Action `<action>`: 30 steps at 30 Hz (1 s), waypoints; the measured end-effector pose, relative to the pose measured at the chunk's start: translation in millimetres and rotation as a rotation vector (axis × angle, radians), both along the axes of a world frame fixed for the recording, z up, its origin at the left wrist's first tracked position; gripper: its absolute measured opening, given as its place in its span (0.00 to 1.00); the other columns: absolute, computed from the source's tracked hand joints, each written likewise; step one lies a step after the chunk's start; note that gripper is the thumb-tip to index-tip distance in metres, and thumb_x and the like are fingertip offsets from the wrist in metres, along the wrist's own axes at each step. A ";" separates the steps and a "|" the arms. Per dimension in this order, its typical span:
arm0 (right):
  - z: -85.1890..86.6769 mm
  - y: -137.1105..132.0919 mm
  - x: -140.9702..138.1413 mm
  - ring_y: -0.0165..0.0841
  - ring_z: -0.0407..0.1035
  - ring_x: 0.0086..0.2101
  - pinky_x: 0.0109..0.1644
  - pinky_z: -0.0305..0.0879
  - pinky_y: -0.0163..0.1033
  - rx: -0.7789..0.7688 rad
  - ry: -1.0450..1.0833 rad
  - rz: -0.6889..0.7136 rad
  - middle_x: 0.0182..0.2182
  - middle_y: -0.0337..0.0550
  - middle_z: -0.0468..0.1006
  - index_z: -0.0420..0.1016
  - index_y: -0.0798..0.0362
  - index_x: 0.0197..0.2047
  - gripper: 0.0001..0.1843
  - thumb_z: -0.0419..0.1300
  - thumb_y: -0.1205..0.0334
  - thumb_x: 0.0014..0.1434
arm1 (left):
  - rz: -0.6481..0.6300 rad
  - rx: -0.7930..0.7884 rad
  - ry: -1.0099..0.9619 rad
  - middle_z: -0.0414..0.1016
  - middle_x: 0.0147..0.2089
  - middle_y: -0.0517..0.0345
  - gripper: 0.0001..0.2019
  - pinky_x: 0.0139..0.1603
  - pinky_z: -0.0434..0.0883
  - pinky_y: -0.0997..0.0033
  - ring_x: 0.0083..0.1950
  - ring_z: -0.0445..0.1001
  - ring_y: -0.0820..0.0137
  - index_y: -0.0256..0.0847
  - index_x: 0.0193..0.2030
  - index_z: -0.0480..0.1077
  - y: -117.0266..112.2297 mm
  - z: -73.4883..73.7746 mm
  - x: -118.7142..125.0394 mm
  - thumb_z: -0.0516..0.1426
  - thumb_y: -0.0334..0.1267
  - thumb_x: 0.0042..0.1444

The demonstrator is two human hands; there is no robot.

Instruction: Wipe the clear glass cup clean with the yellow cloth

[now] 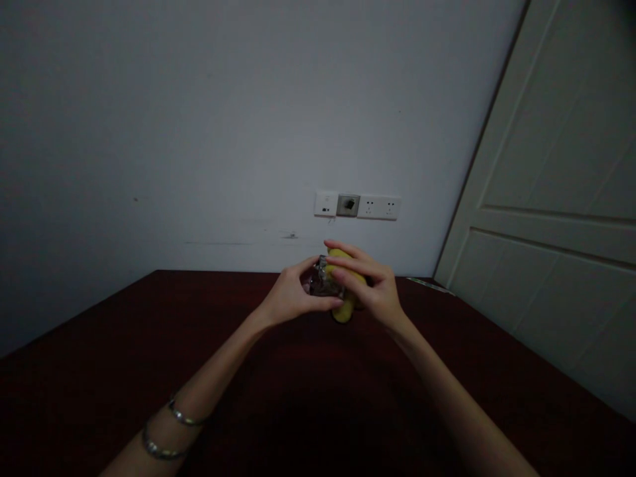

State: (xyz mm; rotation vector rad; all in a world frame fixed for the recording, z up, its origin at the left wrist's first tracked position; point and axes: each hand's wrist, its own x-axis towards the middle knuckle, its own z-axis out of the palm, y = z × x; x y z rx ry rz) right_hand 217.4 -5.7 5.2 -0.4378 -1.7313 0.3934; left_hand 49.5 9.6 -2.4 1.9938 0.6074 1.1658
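Note:
Near the far side of the dark red table, my two hands meet in front of the wall. My left hand (288,296) is closed around a small clear glass container (322,287), tilted on its side. A soft yellow cloth or sponge (344,311) is in my right hand (378,288), pressed against the glass's right end. My right fingers lie over the yellow piece, and part of it bulges out below them. Fingers and the yellow piece hide much of the glass, so its full shape cannot be made out.
The dark red table (149,331) reaches back to a pale wall (223,132). White wall sockets (378,207) and a grey socket (348,205) sit above its far edge. A panelled door (561,199) stands at the right. A flat, thin item (430,285) lies at the back right edge.

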 end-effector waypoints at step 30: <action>-2.7 3.4 -5.0 0.35 0.71 0.50 0.56 0.66 0.47 -0.014 0.009 -0.161 0.51 0.42 0.76 0.80 0.42 0.43 0.11 0.61 0.63 0.57 | 0.093 -0.026 -0.019 0.74 0.51 0.48 0.32 0.51 0.70 0.60 0.49 0.74 0.62 0.36 0.55 0.66 9.1 -5.8 3.1 0.67 0.38 0.41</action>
